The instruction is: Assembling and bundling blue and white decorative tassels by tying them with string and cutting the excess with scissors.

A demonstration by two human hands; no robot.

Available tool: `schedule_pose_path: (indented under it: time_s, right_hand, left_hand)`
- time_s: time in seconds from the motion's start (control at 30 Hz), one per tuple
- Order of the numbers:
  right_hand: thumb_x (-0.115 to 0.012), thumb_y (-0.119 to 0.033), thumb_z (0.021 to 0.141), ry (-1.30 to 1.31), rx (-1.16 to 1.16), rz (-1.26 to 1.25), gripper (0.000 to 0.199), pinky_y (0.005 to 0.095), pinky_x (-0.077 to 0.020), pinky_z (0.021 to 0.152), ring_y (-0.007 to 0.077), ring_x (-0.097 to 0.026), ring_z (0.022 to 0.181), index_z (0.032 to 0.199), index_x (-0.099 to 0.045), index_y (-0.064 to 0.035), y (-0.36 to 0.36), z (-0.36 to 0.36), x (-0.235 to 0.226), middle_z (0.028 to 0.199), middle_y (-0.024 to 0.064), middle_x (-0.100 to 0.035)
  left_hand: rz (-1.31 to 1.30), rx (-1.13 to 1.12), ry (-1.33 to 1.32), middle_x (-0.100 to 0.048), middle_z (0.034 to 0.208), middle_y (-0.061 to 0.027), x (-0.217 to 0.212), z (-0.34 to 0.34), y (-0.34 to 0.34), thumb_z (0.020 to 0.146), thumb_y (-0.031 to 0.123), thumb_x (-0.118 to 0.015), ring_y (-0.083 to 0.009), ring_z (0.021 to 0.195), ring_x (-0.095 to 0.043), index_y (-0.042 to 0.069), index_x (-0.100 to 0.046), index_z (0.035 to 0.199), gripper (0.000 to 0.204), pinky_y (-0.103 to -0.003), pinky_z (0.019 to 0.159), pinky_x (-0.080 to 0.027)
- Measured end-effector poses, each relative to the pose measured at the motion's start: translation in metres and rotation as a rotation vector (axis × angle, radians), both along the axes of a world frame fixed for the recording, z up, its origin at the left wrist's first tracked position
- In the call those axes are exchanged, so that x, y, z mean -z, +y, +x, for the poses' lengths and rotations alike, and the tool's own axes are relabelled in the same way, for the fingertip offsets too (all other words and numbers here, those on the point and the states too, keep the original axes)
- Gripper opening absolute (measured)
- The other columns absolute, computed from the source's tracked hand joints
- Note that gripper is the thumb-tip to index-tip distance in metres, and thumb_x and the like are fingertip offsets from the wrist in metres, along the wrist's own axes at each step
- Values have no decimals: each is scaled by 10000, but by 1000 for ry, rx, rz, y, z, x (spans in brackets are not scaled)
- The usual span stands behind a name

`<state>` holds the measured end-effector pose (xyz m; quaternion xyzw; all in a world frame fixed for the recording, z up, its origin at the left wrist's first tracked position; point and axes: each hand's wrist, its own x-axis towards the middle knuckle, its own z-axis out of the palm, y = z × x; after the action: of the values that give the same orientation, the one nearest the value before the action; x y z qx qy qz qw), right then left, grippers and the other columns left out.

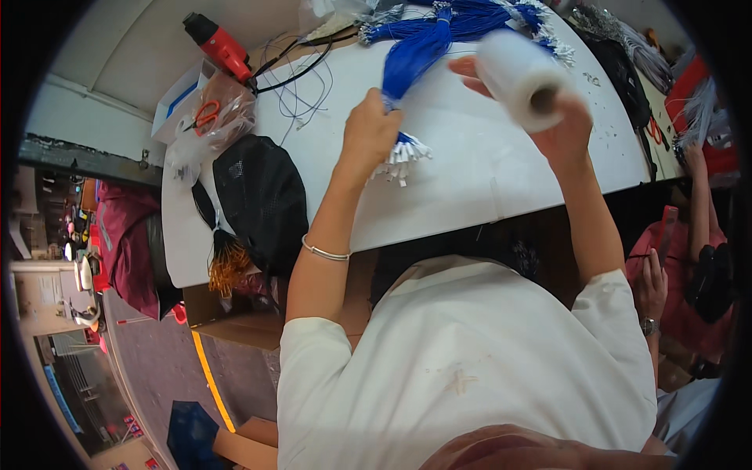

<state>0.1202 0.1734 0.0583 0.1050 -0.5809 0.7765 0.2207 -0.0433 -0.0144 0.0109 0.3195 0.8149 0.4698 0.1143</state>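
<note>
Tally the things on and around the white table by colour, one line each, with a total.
Blue: 1, the blue cord bundle in the left hand
White: 1, the roll of film in the right hand
Red: 1, the heat gun
Orange: 1, the scissors
Black: 1, the mesh bag
Total: 5

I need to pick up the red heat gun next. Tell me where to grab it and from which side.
Take the red heat gun by its red body, coming from the table's near left side. It lies flat at the far left corner, black nozzle pointing away and its cord trailing right, so the body offers the freest grip. The orange scissors lie nearer.
</note>
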Motion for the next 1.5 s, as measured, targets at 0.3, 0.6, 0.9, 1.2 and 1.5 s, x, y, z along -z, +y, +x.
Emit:
schedule_pose_path:
  time_s: [0.3, 0.6, 0.9, 1.2, 1.5]
  right_hand:
    - [-617, -549, 761, -680, 276, 156, 802, 498, -534, 907, 386, -657, 870, 1255, -533, 78, -60, -197, -32, 984, 265, -646]
    - [-665, -636, 705, -757, 213, 1558, 572, 350, -528, 661, 250, -597, 690, 826, -742, -83, -43, -211, 16, 813, 86, -661]
    - [-587, -401, 918, -59, 221, 1939, 379, 387, -526, 710, 301, -609, 653, 868, -727, -53, -143, -357, -19, 781, 115, -672]
    - [-621, -310, 847, 551, 310, 1609, 288, 424, -518, 612, 344, -655, 640, 828, -743, -49, -250, -484, 53, 752, 150, -692]
    - [-616, -85, 749, -230, -204, 1390, 183, 315, -465, 457, 221, -578, 504, 893, -693, -3, -106, -452, -101, 711, 128, -690]
  left_hand:
    - [-592, 68, 800, -601, 794, -174, -5, 60, 24, 821, 6, -530, -280, 759, -606, -50, -603, 909, 127, -337, 740, -475]
    - [-106, 58, 933, -634, 1019, -235, 4, 28, 12, 806, 31, -554, -346, 821, -650, -34, -628, 950, 174, -359, 698, -524]
    - [-72, 142, 440, -664, 772, -205, 5, 22, 0, 793, -5, -543, -375, 702, -655, -5, -585, 892, 107, -420, 684, -523]
    - [145, 42, 377, -633, 951, -175, 9, 32, -6, 830, 75, -602, -317, 820, -605, 5, -605, 986, 171, -399, 762, -487]
    - [68, 133, 631, -577, 796, -68, 17, 21, 11, 798, 49, -623, -204, 526, -526, 38, -612, 768, 34, -331, 567, -478]
